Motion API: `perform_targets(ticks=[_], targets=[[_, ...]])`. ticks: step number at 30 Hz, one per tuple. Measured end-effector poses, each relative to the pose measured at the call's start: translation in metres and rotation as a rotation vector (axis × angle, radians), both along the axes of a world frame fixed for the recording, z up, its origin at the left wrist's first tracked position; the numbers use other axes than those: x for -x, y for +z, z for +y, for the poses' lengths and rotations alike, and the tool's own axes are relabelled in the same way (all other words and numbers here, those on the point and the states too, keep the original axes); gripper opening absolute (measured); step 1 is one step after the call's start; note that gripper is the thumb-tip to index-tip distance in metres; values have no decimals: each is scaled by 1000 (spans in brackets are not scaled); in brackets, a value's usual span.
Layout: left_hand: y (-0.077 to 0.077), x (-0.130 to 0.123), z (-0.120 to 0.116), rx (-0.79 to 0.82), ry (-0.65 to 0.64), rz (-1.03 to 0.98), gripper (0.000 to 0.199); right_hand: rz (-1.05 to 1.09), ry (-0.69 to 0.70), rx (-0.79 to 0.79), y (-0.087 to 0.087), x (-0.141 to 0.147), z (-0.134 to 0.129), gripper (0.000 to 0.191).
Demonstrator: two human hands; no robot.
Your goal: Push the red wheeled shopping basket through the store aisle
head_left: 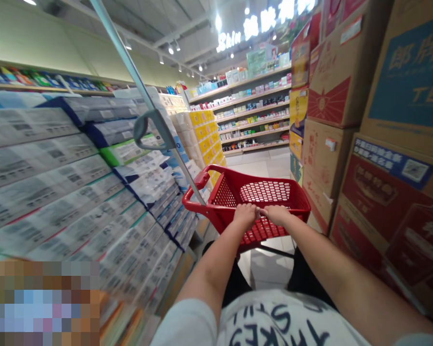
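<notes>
A red plastic shopping cart (263, 192) with a latticed basket stands in front of my body, and its basket looks bare inside. My left hand (246, 215) is closed over the near rim of the basket. Close beside it, my right hand (277, 215) is closed over the same rim, with the thumbs nearly touching. At the basket's left end, a metal pole (119, 53) rises toward the upper left. A grey loop handle (153, 132) is fixed partway up the pole.
Stacked white paper packs (68, 182) line the left side. Tall piles of cardboard cartons (332, 149) stand close on the right. Ahead, yellow boxes (202, 134) border the tiled aisle (269, 168), which leads to stocked shelves (252, 108). The lower left corner is pixelated.
</notes>
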State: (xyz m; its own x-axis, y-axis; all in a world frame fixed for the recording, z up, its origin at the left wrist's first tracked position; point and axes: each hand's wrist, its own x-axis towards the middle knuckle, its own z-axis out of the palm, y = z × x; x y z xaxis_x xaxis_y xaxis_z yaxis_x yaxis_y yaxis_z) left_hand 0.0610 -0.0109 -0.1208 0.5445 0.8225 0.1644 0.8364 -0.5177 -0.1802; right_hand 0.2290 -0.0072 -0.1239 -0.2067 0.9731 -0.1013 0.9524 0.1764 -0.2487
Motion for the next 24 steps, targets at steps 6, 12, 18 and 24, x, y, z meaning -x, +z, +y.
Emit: perform_targets(ticks=[6, 12, 18, 24], targets=[[4, 0, -2, -76, 49, -80, 27, 13, 45, -15, 0, -1, -3, 62], [16, -3, 5, 69, 57, -5, 27, -24, 26, -13, -2, -1, -3, 55], [13, 0, 3, 5, 27, 61, 25, -17, 85, 2, 1, -3, -6, 55], [3, 3, -4, -98, 8, 54, 27, -11, 16, -17, -1, -2, -8, 61]])
